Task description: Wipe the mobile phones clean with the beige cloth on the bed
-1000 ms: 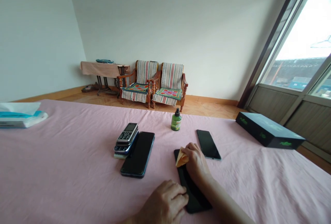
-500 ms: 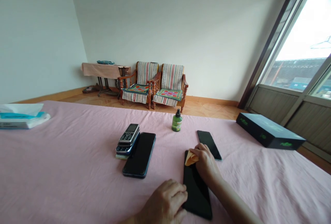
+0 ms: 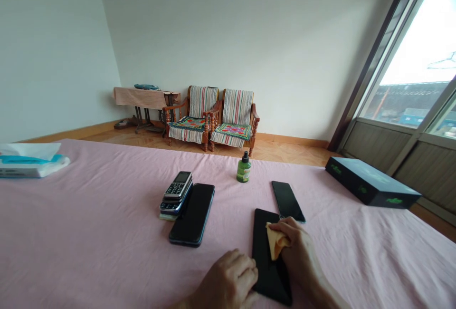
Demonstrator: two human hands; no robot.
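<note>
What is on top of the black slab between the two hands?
On the black slab lies a yellow cloth, gripped by the right hand; the left hand is at its left edge. The surface under the cloth and right hand is covered.

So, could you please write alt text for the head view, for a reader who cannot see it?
The right hand holds a yellow cloth on a dark, flat device; the left hand touches its left edge. Phones and a green bottle share the pink sheet.

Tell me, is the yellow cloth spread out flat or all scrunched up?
Scrunched up: the yellow cloth is bunched in the right hand, with creases showing, over the black device.
</note>
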